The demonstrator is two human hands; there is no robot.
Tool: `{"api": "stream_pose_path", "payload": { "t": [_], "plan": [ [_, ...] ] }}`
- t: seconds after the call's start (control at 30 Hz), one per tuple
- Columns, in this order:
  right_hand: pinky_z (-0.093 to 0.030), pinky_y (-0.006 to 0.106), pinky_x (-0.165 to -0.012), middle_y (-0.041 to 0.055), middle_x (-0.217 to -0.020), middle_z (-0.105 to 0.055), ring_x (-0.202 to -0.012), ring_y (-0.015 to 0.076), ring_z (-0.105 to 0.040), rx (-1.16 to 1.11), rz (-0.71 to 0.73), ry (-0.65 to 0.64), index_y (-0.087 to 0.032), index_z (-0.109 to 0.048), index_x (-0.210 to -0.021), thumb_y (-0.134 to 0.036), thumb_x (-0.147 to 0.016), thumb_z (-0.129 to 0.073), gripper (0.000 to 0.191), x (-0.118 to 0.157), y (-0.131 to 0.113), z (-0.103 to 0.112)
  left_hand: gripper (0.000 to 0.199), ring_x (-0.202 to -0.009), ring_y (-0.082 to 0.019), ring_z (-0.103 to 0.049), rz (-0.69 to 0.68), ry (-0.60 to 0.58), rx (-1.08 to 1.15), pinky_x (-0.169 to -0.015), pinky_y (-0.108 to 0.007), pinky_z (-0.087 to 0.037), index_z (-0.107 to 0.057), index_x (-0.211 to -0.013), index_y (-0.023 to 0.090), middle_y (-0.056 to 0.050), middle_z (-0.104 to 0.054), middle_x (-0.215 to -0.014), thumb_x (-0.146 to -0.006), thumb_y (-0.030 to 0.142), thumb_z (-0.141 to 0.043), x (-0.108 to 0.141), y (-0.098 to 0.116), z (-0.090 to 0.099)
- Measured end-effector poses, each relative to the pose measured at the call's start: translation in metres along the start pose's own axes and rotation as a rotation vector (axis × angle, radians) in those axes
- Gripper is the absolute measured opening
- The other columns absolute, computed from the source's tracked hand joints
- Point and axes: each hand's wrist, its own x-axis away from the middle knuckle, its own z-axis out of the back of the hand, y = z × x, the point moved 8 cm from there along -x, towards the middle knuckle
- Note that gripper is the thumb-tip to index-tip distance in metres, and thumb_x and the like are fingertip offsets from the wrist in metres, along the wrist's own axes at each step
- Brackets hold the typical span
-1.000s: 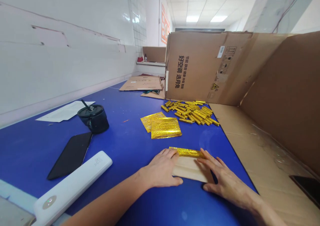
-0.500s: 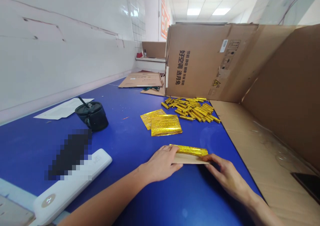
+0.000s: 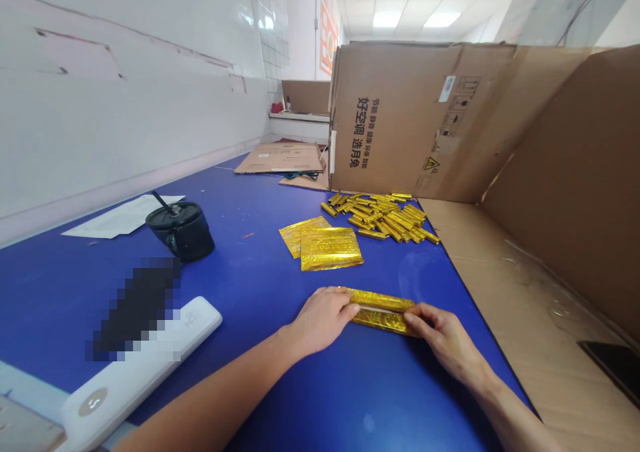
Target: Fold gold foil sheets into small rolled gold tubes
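In front of me a person works at a blue bench (image 3: 260, 285), and between the two hands lies a gold paper (image 3: 383, 321), folded so that two shiny flaps almost meet, with a narrow pale strip between them. The right hand (image 3: 447, 339) has its grip closed in a pinch, thumb against finger, on the right end of the near flap. The left hand (image 3: 323, 319) rests over the left end, with its thumb on the near flap; how tightly its grip is closed, I cannot tell. Just beyond the hands are two flat gold sheets (image 3: 331, 249), one partly over the other. Farther back, a heap of small gold rolls (image 3: 393, 220) lies before a big cardboard box (image 3: 400, 125).
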Motion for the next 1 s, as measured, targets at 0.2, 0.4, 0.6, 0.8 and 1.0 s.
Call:
{"api": "stream_pose_path", "payload": {
  "t": [0.2, 0.4, 0.6, 0.8, 1.0],
  "plan": [
    [-0.039, 0.028, -0.061, 0.0036, -0.072, -0.057, -0.07, 0.0185, -0.052, 0.471, 0.122, 0.192, -0.02, -0.057, -0.07, -0.034, -0.081, -0.04, 0.025, 0.004, -0.022, 0.007, 0.023, -0.099, -0.019, -0.051, 0.02, 0.02, -0.04, -0.087, -0.033, -0.037, -0.062, -0.091, 0.019, -0.004, -0.061, -0.101, -0.083, 0.028, -0.043, -0.003, -0.005, -0.004],
    [-0.032, 0.038, -0.082, 0.0069, -0.103, -0.056, -0.096, 0.0229, -0.047, 0.7, 0.385, 0.32, -0.021, -0.058, -0.072, -0.024, -0.079, -0.045, 0.015, 0.013, -0.05, 0.004, 0.02, -0.088, -0.018, -0.055, -0.029, 0.042, -0.091, -0.079, -0.03, -0.041, -0.061, -0.08, 0.018, -0.003, -0.062, -0.093, -0.082, 0.027, -0.044, -0.002, 0.0, -0.003],
    [-0.036, 0.03, -0.066, 0.0014, -0.072, -0.058, -0.07, 0.017, -0.05, 0.59, 0.218, 0.112, -0.021, -0.055, -0.073, -0.024, -0.08, -0.044, 0.014, 0.002, -0.025, -0.007, 0.019, -0.091, -0.019, -0.054, -0.013, 0.06, -0.107, -0.081, -0.032, -0.039, -0.06, -0.086, 0.019, -0.003, -0.061, -0.096, -0.082, 0.028, -0.043, -0.002, -0.001, -0.004],
    [-0.035, 0.027, -0.061, 0.0017, -0.075, -0.056, -0.071, 0.0168, -0.049, 0.587, 0.169, 0.077, -0.022, -0.053, -0.067, -0.022, -0.077, -0.045, 0.013, -0.002, -0.022, -0.009, 0.015, -0.091, -0.019, -0.053, 0.016, 0.073, -0.128, -0.082, -0.032, -0.039, -0.059, -0.085, 0.017, -0.004, -0.061, -0.095, -0.08, 0.022, -0.046, -0.002, -0.001, -0.007],
    [-0.035, 0.026, -0.061, 0.0014, -0.074, -0.055, -0.07, 0.0164, -0.049, 0.589, 0.158, 0.083, -0.022, -0.053, -0.067, -0.021, -0.075, -0.045, 0.012, -0.003, -0.022, -0.008, 0.011, -0.093, -0.019, -0.051, 0.036, 0.079, -0.146, -0.083, -0.032, -0.038, -0.055, -0.084, 0.016, -0.005, -0.059, -0.095, -0.078, 0.019, -0.047, -0.002, -0.001, -0.01]
  ]
}}
